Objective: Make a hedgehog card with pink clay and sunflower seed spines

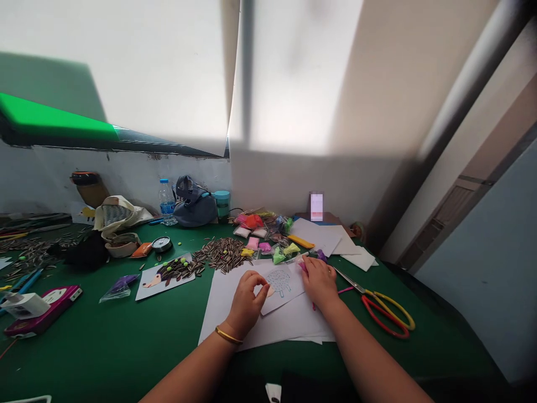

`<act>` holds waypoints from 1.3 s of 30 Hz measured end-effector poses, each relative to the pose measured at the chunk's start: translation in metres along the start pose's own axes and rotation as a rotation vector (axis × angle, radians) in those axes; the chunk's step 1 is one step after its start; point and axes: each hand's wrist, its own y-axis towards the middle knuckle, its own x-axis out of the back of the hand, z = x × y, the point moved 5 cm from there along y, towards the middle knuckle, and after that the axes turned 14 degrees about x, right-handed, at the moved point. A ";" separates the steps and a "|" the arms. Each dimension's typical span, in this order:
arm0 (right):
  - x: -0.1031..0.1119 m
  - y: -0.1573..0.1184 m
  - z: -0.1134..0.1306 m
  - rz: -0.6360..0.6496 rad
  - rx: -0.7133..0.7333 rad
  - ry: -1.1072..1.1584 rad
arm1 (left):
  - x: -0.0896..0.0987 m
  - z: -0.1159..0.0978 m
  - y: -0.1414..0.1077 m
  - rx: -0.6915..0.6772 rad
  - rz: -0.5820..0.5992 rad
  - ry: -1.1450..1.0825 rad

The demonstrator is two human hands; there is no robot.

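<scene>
My left hand, a gold bangle at its wrist, hovers over the left edge of a small drawing card. Its thumb and forefinger are pinched together, and whatever may be between them is too small to make out. The card bears a blue-outlined, dotted hedgehog-like figure with a peach-coloured face part. At the card's upper right corner, my right hand has its fingers curled on a pink piece of clay, seemingly in clear plastic. Larger white sheets lie beneath the card.
Scissors with red and yellow handles lie right of my right hand. Sunflower seeds and bagged coloured clay sit behind the papers. A hedgehog card with seeds lies left. A bottle and a phone stand behind.
</scene>
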 end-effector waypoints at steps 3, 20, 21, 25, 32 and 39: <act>0.005 -0.001 0.005 -0.029 0.022 -0.025 | -0.001 -0.003 -0.002 -0.002 0.024 0.010; 0.000 -0.016 0.057 0.094 0.282 0.181 | 0.012 -0.008 -0.004 -0.038 -0.028 0.061; 0.002 -0.017 0.058 0.083 0.289 0.192 | 0.012 -0.008 -0.004 -0.039 -0.027 0.062; 0.010 -0.018 0.054 0.059 0.264 0.171 | 0.011 -0.008 -0.004 -0.048 -0.031 0.070; -0.008 -0.021 0.067 0.226 0.295 0.219 | 0.000 -0.013 -0.008 -0.110 0.001 0.194; -0.002 -0.020 0.062 0.141 0.258 0.223 | -0.027 -0.017 -0.019 -0.215 0.229 0.657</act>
